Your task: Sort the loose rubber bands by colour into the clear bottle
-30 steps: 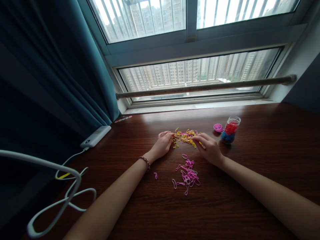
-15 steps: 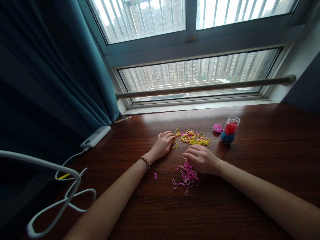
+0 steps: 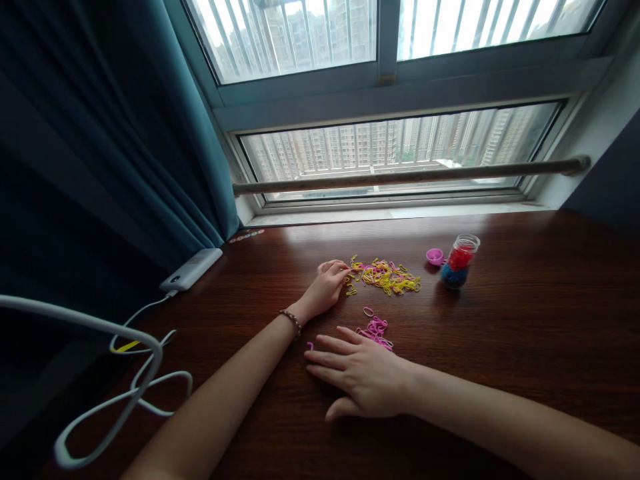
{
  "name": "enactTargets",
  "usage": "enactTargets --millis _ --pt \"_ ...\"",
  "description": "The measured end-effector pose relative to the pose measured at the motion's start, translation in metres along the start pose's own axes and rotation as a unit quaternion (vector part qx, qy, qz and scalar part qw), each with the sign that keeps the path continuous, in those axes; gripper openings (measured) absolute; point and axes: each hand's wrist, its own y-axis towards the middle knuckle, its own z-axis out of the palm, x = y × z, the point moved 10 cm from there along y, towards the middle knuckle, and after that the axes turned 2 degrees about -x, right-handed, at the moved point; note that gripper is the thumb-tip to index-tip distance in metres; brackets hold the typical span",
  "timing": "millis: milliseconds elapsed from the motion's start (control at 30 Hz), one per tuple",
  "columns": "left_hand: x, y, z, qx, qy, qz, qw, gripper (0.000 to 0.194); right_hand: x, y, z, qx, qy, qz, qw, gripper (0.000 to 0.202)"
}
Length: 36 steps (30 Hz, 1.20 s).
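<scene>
My left hand (image 3: 329, 283), a beaded bracelet (image 3: 291, 321) on its wrist, pinches at the left edge of a pile of yellow and pink rubber bands (image 3: 390, 276). A thin pinkish band shows at its fingertips, partly hidden. My right hand (image 3: 361, 375) is open, palm down and fingers spread, over the near part of a smaller pile of pink rubber bands (image 3: 376, 327). Just past its fingertips lies a single pink rubber band (image 3: 310, 346). One pale pink band (image 3: 369, 311) rests between the two piles.
Right of the yellow pile stand a clear jar (image 3: 457, 263) with red and blue contents and a small pink cup (image 3: 435, 257). A white power bank (image 3: 193, 270) with a looping white cable (image 3: 155, 360) lies left. Behind the wooden table (image 3: 540, 320) is a window with a rail (image 3: 400, 177).
My right hand has moved from beside the yellow pile toward me and left, spreading over the pink bands. My left hand stays in place, its fingers drawn closer together.
</scene>
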Motion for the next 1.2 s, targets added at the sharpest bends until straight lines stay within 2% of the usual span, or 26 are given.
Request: enactTargets --millis 200,333,467,567,667,733,800,867,933,1033,1133,1200 --pt "-0.001 -0.001 -0.011 -0.036 -0.027 -0.004 0.999 0.036 -0.011 0.003 -0.005 -0.051 -0.075 0.012 0.996 0.060" --pt "0.000 -0.002 -0.021 -0.067 -0.083 -0.014 0.994 0.030 -0.016 0.000 -0.011 -0.090 -0.118 0.031 0.988 0.049" --pt "-0.003 -0.002 -0.028 -0.096 -0.153 -0.029 0.983 0.018 -0.029 -0.009 -0.031 -0.136 -0.127 0.045 0.981 0.034" --pt "-0.008 -0.002 -0.030 -0.106 -0.184 -0.048 0.976 0.010 -0.059 -0.025 -0.062 -0.202 -0.102 0.072 0.971 0.024" --pt "-0.021 -0.001 -0.025 -0.080 -0.198 -0.038 0.976 0.011 -0.113 -0.060 -0.098 -0.331 -0.076 0.176 0.924 0.022" --pt "-0.034 0.000 -0.017 -0.035 -0.196 -0.008 0.980 0.011 -0.143 -0.081 -0.106 -0.380 -0.066 0.226 0.894 0.021" --pt "-0.045 0.000 -0.010 0.003 -0.185 0.028 0.982 0.010 -0.155 -0.084 -0.098 -0.358 -0.066 0.218 0.905 0.022" --pt "-0.054 -0.001 -0.007 0.023 -0.177 0.063 0.982 0.013 -0.156 -0.076 -0.083 -0.298 -0.077 0.189 0.933 0.025" --pt "-0.059 -0.002 -0.007 0.031 -0.172 0.091 0.980 0.018 -0.153 -0.067 -0.067 -0.229 -0.098 0.175 0.953 0.029" --pt "-0.058 -0.001 -0.008 0.025 -0.141 0.093 0.985 0.022 -0.152 -0.061 -0.052 -0.161 -0.124 0.189 0.961 0.032" --pt "-0.051 0.000 -0.011 0.011 -0.085 0.055 0.995 0.023 -0.155 -0.061 -0.049 -0.147 -0.126 0.207 0.959 0.033" --pt "-0.051 0.001 -0.011 0.012 -0.056 0.042 0.997 0.023 -0.159 -0.063 -0.050 -0.159 -0.121 0.213 0.956 0.033"
